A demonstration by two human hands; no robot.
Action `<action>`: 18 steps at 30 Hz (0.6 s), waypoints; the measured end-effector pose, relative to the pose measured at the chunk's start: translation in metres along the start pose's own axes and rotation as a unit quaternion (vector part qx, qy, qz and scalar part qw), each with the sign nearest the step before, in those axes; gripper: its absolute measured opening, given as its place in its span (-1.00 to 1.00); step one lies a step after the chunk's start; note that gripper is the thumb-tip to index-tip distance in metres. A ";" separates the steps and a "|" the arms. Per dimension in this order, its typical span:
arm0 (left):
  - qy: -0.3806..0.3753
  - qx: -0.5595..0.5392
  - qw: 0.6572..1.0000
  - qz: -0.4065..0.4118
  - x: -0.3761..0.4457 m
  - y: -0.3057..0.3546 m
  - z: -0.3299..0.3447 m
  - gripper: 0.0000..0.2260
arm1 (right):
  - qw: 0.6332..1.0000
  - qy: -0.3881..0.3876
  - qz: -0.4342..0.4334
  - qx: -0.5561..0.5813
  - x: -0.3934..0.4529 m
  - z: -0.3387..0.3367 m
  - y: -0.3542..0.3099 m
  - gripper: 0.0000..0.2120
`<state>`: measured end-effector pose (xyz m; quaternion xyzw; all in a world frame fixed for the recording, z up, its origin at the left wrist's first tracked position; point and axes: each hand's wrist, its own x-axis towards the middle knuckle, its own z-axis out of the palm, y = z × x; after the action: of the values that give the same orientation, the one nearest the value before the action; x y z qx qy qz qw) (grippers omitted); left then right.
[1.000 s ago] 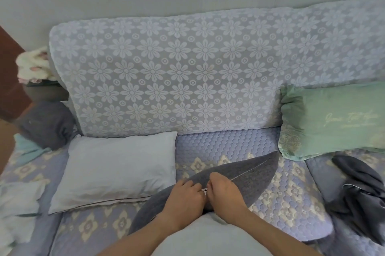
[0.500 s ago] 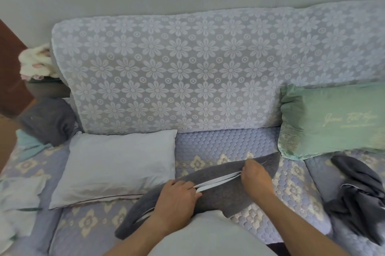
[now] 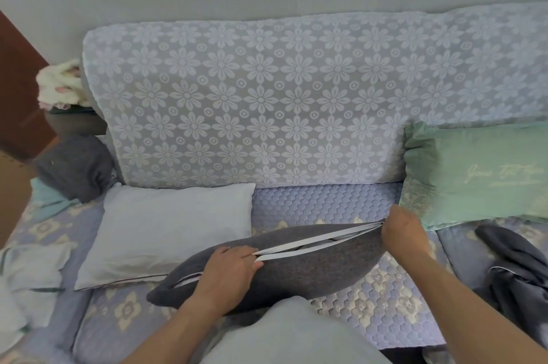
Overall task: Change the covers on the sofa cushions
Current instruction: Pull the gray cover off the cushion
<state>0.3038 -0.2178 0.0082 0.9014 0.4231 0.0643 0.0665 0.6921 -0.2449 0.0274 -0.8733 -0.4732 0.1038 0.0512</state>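
Note:
A dark grey cushion [image 3: 311, 271] lies across the sofa seat [image 3: 326, 203] in front of me, its white zip edge parted along the top. My left hand [image 3: 228, 274] grips the cover at the zip's left part. My right hand [image 3: 403, 230] pinches the cover's far right corner, at the end of the zip. A bare pale blue-white cushion [image 3: 169, 227] lies to the left on the seat. A green covered cushion [image 3: 480, 174] leans against the backrest on the right.
A floral lace throw [image 3: 267, 102] covers the backrest. Crumpled dark grey fabric [image 3: 519, 271] lies at the right, another grey bundle [image 3: 74, 168] at the far left. White and teal cloth [image 3: 26, 274] is heaped at the left edge. A pale cushion [image 3: 290, 334] rests near my body.
My right hand has slid rightwards along the zip from beside my left hand to the cushion's right corner, and the zip has opened behind it. My left hand has held its place.

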 end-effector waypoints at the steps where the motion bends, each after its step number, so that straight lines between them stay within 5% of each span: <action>1: -0.008 -0.006 1.000 -0.001 -0.002 -0.001 0.000 -0.62 | 1.000 -0.004 0.009 0.008 -0.001 0.000 -0.002 -0.93; 6: -0.056 -0.031 0.998 -0.022 -0.028 -0.004 0.009 -0.54 | 0.993 0.036 0.017 0.108 -0.020 0.023 -0.011 -0.86; 10: -0.084 -0.074 0.990 -0.086 -0.037 0.000 0.019 -0.58 | 0.972 -0.025 0.098 0.213 -0.042 0.053 -0.010 -0.84; 17: -0.107 -0.139 0.965 -0.193 -0.025 -0.019 0.021 -0.52 | 0.961 -0.034 0.103 0.254 -0.065 0.065 -0.008 -0.88; 18: -0.108 -0.144 0.963 -0.202 -0.021 -0.018 0.019 -0.50 | 0.958 -0.046 0.104 0.263 -0.067 0.064 -0.011 -0.73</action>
<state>0.2806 -0.2237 -0.0147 0.7797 0.5728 0.0120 0.2525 0.6331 -0.2959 -0.0241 -0.8676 -0.3375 0.2696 0.2463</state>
